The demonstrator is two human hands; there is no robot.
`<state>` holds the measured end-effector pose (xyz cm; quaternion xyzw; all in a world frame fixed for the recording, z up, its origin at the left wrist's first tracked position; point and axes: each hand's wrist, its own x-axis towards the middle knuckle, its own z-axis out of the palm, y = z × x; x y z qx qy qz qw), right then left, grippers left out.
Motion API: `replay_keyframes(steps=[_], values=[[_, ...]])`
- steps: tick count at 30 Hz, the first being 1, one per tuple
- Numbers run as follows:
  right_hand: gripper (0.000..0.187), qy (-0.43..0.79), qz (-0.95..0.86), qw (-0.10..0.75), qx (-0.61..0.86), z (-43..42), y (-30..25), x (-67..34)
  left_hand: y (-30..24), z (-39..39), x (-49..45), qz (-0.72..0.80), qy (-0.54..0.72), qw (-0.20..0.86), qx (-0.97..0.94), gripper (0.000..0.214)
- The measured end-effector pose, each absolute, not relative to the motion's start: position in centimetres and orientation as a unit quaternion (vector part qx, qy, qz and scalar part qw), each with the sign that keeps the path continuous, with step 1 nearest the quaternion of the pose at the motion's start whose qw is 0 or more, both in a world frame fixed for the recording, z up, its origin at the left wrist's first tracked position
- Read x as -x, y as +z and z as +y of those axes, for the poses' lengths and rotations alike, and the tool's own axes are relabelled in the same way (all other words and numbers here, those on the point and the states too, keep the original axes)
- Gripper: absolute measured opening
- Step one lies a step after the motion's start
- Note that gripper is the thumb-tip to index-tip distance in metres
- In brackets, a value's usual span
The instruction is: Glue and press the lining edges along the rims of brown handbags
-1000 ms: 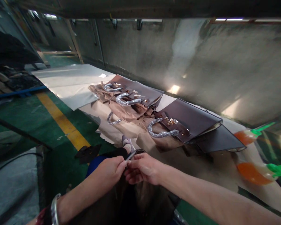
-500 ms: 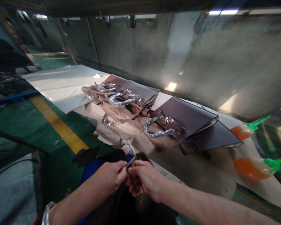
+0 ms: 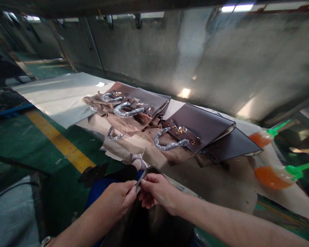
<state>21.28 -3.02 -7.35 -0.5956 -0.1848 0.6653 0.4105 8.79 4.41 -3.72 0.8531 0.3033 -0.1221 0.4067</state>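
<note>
My left hand [image 3: 117,203] and my right hand [image 3: 157,190] meet low in the middle, both pinching a dark bag handle [image 3: 147,171] that arches up from a dark bag [image 3: 146,226] in my lap. The handle's far end curves over my right fingers. Ahead on brown paper lie several brown handbags: the nearest handbag [image 3: 195,127] has a plastic-wrapped handle [image 3: 167,145] and gold clasp, and another handbag [image 3: 141,99] lies further left with wrapped handles too.
Two orange bottles with green nozzles [image 3: 271,135] [image 3: 280,173] lie at the right. A grey sheet [image 3: 59,96] covers the floor at the left, beside a yellow floor line [image 3: 59,144]. A concrete wall [image 3: 221,65] runs behind. My shoe [image 3: 138,159] shows beyond my knee.
My hands stayed together on the handle, with the fingers shifting along it. The view has drifted, so the bags sit slightly further left and lower.
</note>
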Motion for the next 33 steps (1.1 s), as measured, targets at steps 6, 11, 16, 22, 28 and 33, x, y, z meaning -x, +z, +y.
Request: replay_keyframes(steps=[6, 11, 16, 22, 28, 33], values=[[0.02, 0.622, -0.195, 0.44, 0.618, -2.9, -7.4, -21.0, -3.8, 4.7, -9.1, 0.308, -0.128, 0.36, -0.871, 0.03], [0.016, 0.604, -0.196, 0.468, 0.615, -3.7, -7.4, -20.7, -4.1, 4.7, -9.4, 0.298, -0.097, 0.368, -0.875, 0.025], [0.013, 0.589, -0.191, 0.485, 0.618, -4.2, -7.3, -20.5, -4.4, 4.7, -9.5, 0.311, -0.076, 0.44, -0.839, 0.03], [0.013, 0.581, -0.197, 0.487, 0.622, -4.4, -7.3, -20.6, -4.9, 4.4, -9.5, 0.329, -0.061, 0.437, -0.835, 0.029], [0.02, 0.558, -0.216, 0.471, 0.648, -5.2, -7.9, -20.4, -5.3, 5.2, -9.1, 0.384, -0.071, 0.323, -0.862, 0.034], [0.025, 0.559, -0.239, 0.467, 0.642, -5.6, -8.9, -19.7, -5.0, 5.6, -8.5, 0.371, -0.077, 0.341, -0.86, 0.033]])
